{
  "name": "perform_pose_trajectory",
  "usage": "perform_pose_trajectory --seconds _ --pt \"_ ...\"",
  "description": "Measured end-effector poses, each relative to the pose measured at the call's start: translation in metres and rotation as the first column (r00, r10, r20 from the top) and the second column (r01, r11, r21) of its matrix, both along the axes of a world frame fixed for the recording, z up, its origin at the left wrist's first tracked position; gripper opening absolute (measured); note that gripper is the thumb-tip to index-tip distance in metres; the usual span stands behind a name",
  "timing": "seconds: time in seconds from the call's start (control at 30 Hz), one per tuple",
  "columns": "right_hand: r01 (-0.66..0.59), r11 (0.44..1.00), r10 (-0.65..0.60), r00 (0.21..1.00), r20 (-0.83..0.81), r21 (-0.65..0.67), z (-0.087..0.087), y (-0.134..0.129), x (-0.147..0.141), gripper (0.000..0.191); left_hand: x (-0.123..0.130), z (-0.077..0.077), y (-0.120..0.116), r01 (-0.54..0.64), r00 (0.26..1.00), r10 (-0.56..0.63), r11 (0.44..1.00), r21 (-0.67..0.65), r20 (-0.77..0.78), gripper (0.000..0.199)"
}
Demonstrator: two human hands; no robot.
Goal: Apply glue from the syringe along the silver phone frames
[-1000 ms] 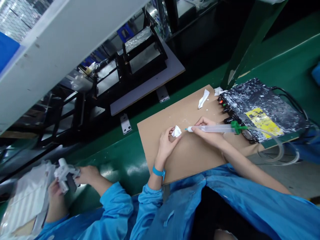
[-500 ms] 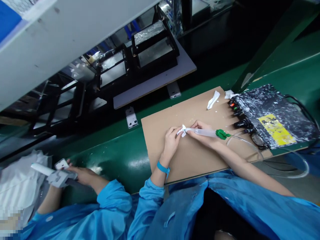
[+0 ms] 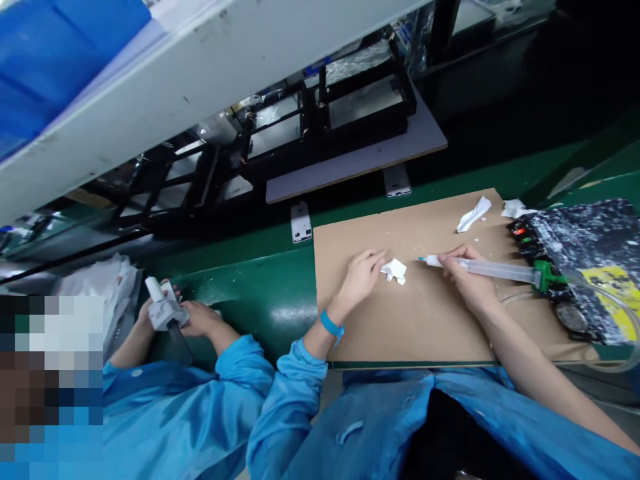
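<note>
On the brown board (image 3: 400,320) your right hand (image 3: 467,280) pinches a clear syringe (image 3: 493,270), green-capped and blue-tipped. Your left hand (image 3: 363,277) lies loosely spread, fingertips touching a crumpled white tissue (image 3: 395,270).

A long clear syringe (image 3: 493,270) with a green end lies almost flat in the right hand (image 3: 465,283), its thin blue tip pointing left. A small crumpled white paper (image 3: 395,270) lies on the brown cardboard sheet (image 3: 400,320), touching the left hand's (image 3: 361,279) fingertips, a little apart from the tip.
</note>
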State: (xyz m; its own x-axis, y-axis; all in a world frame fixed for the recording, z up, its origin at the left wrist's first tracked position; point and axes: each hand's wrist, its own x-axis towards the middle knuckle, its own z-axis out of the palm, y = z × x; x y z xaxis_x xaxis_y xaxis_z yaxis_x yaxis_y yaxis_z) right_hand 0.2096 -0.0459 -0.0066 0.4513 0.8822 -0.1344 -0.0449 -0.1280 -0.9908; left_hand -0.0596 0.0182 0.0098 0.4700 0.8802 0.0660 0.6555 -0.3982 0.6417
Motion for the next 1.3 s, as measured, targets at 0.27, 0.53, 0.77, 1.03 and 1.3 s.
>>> perform_pose_trajectory --seconds 0.27,0.53,0.77,1.03,1.3 --pt "0.053 0.996 -0.053 0.999 0.007 0.065 0.001 -0.002 -0.002 0.046 -0.073 0.041 0.111 -0.562 0.727 0.559 0.818 0.122 -0.399 0.071" --pt "0.045 0.996 -0.048 0.999 0.026 0.075 0.006 -0.002 -0.004 0.039 -0.091 0.047 0.164 -0.654 0.497 0.644 0.718 0.236 -0.582 0.087" --pt "0.063 0.997 -0.061 0.998 -0.031 0.052 0.007 0.002 -0.001 0.042 -0.121 0.089 0.153 -0.507 0.531 0.55 0.816 0.279 -0.644 0.094" --pt "0.096 0.989 -0.091 0.995 -0.051 0.109 0.016 0.011 -0.002 0.042 -0.031 0.06 0.095 0.051 0.922 -0.047 0.999 0.002 -0.383 0.101" --pt "0.194 0.971 -0.202 0.978 0.046 0.144 0.023 0.02 0.026 0.034 0.034 0.034 0.076 0.157 0.928 -0.141 0.987 0.021 -0.345 0.081"
